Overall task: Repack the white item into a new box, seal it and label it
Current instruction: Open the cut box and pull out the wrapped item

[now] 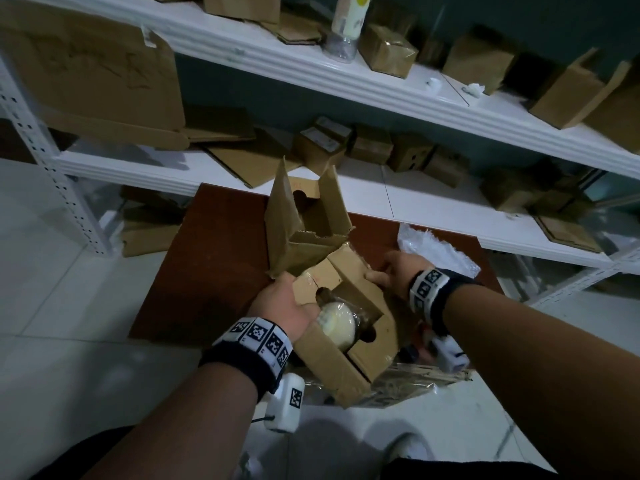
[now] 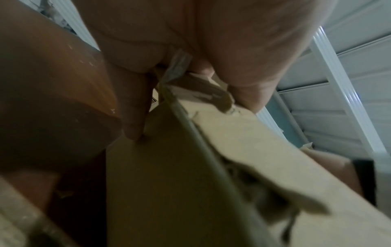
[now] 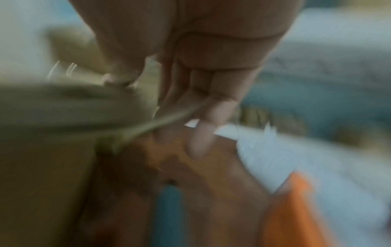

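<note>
The white round item (image 1: 337, 323), wrapped in clear film, lies inside a torn cardboard box (image 1: 367, 344) tilted over the near edge of the brown table (image 1: 207, 265). My left hand (image 1: 280, 303) grips the box's left side, thumb over the top flap; in the left wrist view its fingers (image 2: 135, 123) clamp the cardboard edge (image 2: 222, 142). My right hand (image 1: 388, 271) pinches the far right flap corner; in the blurred right wrist view its fingers (image 3: 211, 110) hold the flap (image 3: 63, 107). A second box (image 1: 304, 216) stands upright behind, its flaps open.
A crumpled white plastic wrap (image 1: 433, 247) lies on the table's right side. Crushed taped packaging (image 1: 419, 379) sits under the held box. White metal shelves (image 1: 346, 84) behind carry several cardboard boxes and flattened sheets. Pale tiled floor lies to the left.
</note>
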